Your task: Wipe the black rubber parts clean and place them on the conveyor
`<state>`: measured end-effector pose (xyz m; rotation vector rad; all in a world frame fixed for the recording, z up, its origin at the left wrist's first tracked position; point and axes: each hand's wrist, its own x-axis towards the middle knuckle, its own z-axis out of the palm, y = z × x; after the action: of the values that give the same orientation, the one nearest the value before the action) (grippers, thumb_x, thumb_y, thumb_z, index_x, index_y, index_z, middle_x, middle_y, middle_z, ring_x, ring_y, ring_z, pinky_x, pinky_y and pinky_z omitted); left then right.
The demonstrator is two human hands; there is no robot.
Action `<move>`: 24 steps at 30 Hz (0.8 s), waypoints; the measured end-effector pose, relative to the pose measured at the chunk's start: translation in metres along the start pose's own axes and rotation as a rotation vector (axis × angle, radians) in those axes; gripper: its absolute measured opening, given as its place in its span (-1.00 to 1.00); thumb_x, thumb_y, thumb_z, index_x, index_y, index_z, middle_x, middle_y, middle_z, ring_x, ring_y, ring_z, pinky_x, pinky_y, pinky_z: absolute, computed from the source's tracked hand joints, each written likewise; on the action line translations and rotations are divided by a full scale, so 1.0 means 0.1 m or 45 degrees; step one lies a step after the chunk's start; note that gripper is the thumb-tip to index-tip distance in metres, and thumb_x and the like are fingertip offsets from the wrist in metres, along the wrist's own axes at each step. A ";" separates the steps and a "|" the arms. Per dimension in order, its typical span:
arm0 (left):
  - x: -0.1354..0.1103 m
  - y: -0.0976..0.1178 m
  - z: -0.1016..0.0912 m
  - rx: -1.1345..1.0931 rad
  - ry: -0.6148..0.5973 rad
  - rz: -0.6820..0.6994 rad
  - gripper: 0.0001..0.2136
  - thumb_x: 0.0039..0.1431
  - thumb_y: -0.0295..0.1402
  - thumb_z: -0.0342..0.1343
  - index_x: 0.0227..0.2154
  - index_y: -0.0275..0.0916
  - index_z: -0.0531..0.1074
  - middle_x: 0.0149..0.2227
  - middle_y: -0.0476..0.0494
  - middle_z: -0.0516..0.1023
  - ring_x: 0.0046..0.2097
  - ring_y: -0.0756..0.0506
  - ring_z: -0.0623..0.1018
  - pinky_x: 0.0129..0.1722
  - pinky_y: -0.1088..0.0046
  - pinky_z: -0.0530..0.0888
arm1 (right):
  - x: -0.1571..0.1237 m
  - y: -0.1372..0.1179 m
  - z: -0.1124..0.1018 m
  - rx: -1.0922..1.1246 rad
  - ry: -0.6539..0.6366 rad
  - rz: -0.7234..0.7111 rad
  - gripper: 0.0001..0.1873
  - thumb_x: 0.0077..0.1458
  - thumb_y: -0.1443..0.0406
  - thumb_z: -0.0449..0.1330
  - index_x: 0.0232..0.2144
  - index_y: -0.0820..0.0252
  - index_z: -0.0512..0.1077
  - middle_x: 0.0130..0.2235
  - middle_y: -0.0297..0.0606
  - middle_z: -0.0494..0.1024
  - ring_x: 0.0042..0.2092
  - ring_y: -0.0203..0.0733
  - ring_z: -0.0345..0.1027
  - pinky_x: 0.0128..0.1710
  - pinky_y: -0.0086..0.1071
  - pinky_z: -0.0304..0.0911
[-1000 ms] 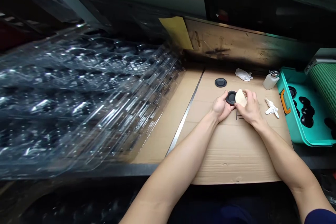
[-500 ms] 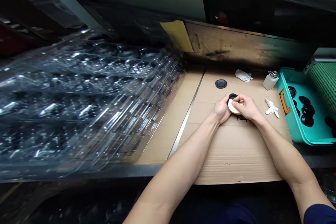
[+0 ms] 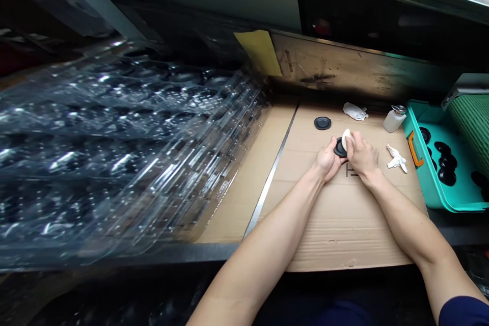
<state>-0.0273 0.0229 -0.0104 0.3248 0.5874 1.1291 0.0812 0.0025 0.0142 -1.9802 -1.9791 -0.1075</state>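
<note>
Above the cardboard sheet, my left hand is closed on the edge of a round black disc. My right hand grips a round cream-white pad, which stands tilted against the disc's right side. Some of the right fingers are hidden behind the pad and hand. A second black disc lies flat on the cardboard, beyond my left hand.
Stacked clear plastic trays fill the left side. At right stands a teal bin with several black discs, beside a green belt. A white pump bottle, a crumpled tissue and a twisted white cloth sit nearby.
The white pad has gone from lying over the disc's lower part to standing tilted at its upper right. More of the black disc shows. My right hand has turned with the pad.
</note>
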 end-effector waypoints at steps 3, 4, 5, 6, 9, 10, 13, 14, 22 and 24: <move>0.00 -0.02 0.00 0.017 0.013 0.014 -0.63 0.52 -0.25 -0.13 -0.08 -0.35 0.56 -0.10 -0.34 0.70 0.07 -0.21 0.64 0.17 0.14 0.52 | 0.00 -0.01 0.02 -0.026 0.023 0.043 -0.53 0.50 0.06 -0.13 0.14 0.18 0.40 -0.10 -0.05 0.66 -0.24 -0.08 0.54 -0.32 -0.38 0.15; 0.00 -0.02 0.00 0.010 0.016 0.035 -0.65 0.51 -0.26 -0.09 -0.10 -0.35 0.56 -0.10 -0.33 0.70 0.07 -0.20 0.65 0.18 0.17 0.51 | -0.01 -0.02 0.03 -0.028 0.011 0.018 -0.52 0.49 0.04 -0.13 0.12 0.17 0.41 -0.11 -0.06 0.66 -0.25 -0.08 0.53 -0.32 -0.38 0.15; 0.00 -0.02 0.00 0.007 0.018 0.047 -0.67 0.50 -0.27 -0.07 -0.11 -0.34 0.56 -0.10 -0.33 0.69 0.06 -0.20 0.65 0.19 0.18 0.51 | -0.02 -0.03 0.03 -0.032 -0.001 0.001 -0.52 0.49 0.03 -0.12 0.09 0.17 0.43 -0.12 -0.06 0.66 -0.26 -0.08 0.53 -0.32 -0.38 0.15; -0.01 -0.02 0.01 0.014 0.016 0.051 -0.67 0.50 -0.27 -0.07 -0.12 -0.34 0.57 -0.10 -0.32 0.69 0.06 -0.19 0.65 0.19 0.19 0.50 | -0.03 -0.04 0.02 -0.036 -0.009 0.004 -0.52 0.49 0.03 -0.12 0.08 0.17 0.43 -0.12 -0.05 0.66 -0.27 -0.09 0.53 -0.32 -0.38 0.16; -0.04 -0.02 0.03 0.074 0.019 0.031 -0.62 0.53 -0.28 -0.13 -0.16 -0.37 0.57 -0.13 -0.32 0.70 0.03 -0.19 0.66 0.17 0.13 0.52 | -0.02 -0.03 -0.01 -0.050 0.000 0.108 -0.54 0.49 0.07 -0.13 0.09 0.20 0.41 -0.14 -0.05 0.65 -0.28 -0.09 0.52 -0.31 -0.38 0.18; -0.05 -0.01 0.03 0.089 0.021 0.028 -0.61 0.53 -0.28 -0.15 -0.18 -0.37 0.57 -0.15 -0.32 0.70 0.02 -0.19 0.66 0.16 0.12 0.53 | -0.01 -0.02 -0.02 -0.053 -0.002 0.120 -0.54 0.49 0.07 -0.13 0.10 0.20 0.40 -0.14 -0.04 0.65 -0.29 -0.09 0.52 -0.31 -0.38 0.18; -0.06 -0.01 0.04 0.080 0.024 0.065 -0.62 0.53 -0.31 -0.14 -0.21 -0.37 0.56 -0.19 -0.30 0.70 0.01 -0.17 0.66 0.17 0.16 0.52 | -0.02 0.01 -0.01 -0.063 -0.007 0.053 -0.51 0.49 0.02 -0.13 0.14 0.17 0.38 -0.12 -0.02 0.65 -0.27 -0.08 0.53 -0.30 -0.37 0.20; -0.06 -0.01 0.04 0.077 0.023 0.068 -0.62 0.53 -0.31 -0.15 -0.21 -0.37 0.56 -0.20 -0.30 0.70 0.00 -0.17 0.67 0.17 0.16 0.53 | -0.02 0.02 0.00 -0.066 -0.004 0.056 -0.51 0.48 0.02 -0.13 0.14 0.18 0.37 -0.12 -0.02 0.65 -0.28 -0.08 0.53 -0.31 -0.37 0.21; -0.04 -0.02 0.02 0.008 0.004 0.080 -0.67 0.50 -0.31 -0.08 -0.18 -0.37 0.56 -0.11 -0.34 0.69 0.04 -0.18 0.66 0.19 0.20 0.52 | -0.09 0.04 0.08 -0.058 -0.012 0.047 -0.48 0.48 0.02 -0.12 0.15 0.23 0.38 -0.16 -0.01 0.66 -0.28 -0.08 0.54 -0.31 -0.38 0.22; -0.03 -0.03 0.01 0.018 0.018 0.102 -0.66 0.51 -0.31 -0.11 -0.17 -0.37 0.55 -0.10 -0.32 0.69 0.05 -0.17 0.66 0.18 0.18 0.52 | -0.10 0.02 0.07 -0.049 -0.005 0.137 -0.50 0.49 0.05 -0.13 0.18 0.24 0.36 -0.15 0.00 0.66 -0.28 -0.08 0.54 -0.30 -0.38 0.24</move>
<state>-0.0258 0.0189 -0.0104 0.3556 0.5997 1.2055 0.0813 -0.0046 0.0048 -2.1082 -1.8813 -0.1160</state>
